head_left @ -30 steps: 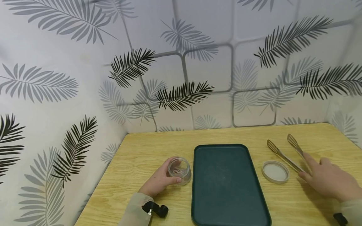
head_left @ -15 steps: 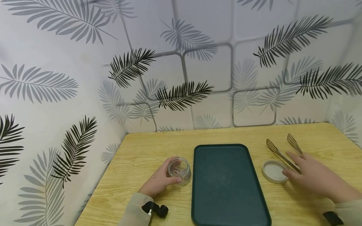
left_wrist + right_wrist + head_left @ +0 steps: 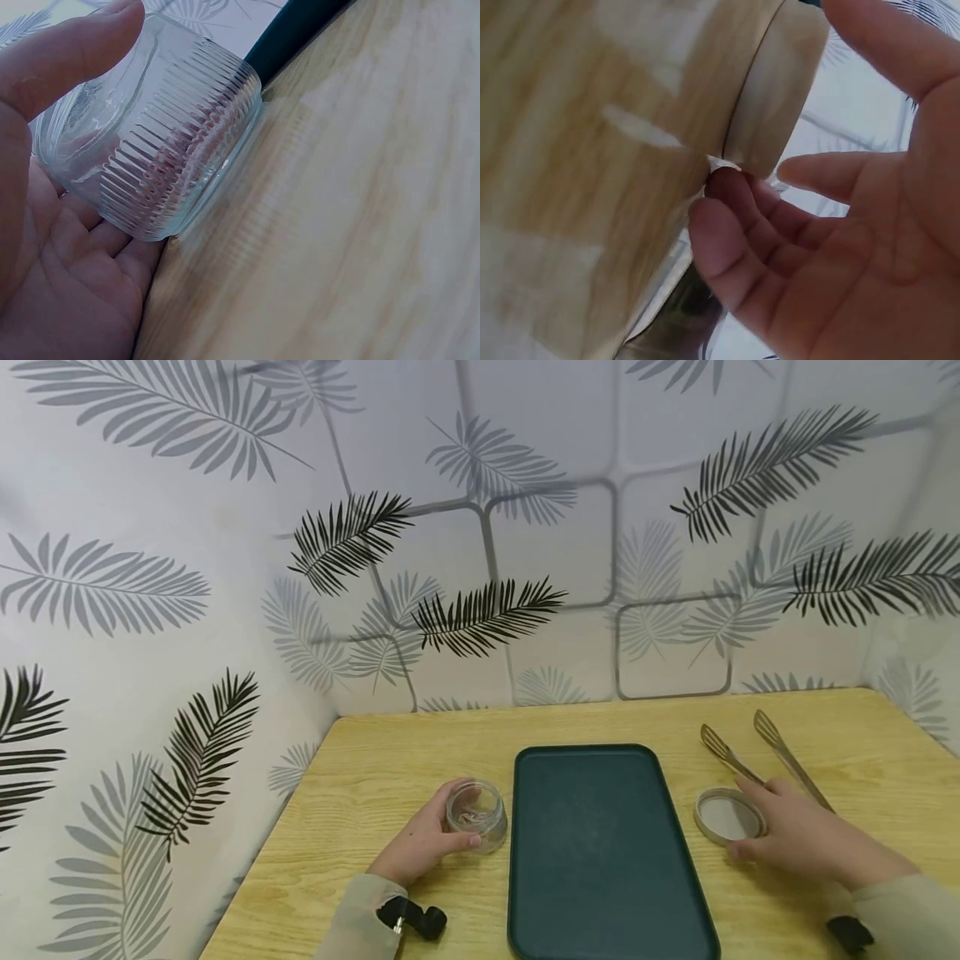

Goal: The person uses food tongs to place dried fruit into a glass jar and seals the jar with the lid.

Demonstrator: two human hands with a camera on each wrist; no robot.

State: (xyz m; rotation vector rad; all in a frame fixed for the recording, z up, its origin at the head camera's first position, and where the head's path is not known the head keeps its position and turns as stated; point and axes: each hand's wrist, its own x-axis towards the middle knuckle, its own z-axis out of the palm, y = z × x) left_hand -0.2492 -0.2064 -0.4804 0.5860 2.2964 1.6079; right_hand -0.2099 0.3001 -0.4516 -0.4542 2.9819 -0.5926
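Observation:
My left hand (image 3: 420,845) holds a small clear glass jar (image 3: 477,817) upright on the table, left of the tray. The left wrist view shows the ribbed jar (image 3: 180,135) with small pinkish-brown pieces lying at its bottom. My right hand (image 3: 798,835) reaches around the round lid (image 3: 723,817), its thumb and fingers spread at the lid's near and right sides. In the right wrist view the lid (image 3: 776,90) lies flat between thumb and fingers; whether they touch it is hard to tell. Metal tongs (image 3: 795,764) lie beyond and partly under the right hand.
A dark green rectangular tray (image 3: 600,852) lies between the two hands. The wooden table (image 3: 420,743) ends at a wall (image 3: 555,668) covered with leaf-patterned paper.
My right hand has let go of the tongs and moved left to the lid. The tongs have shifted slightly away and to the left. My left hand and the jar stay put.

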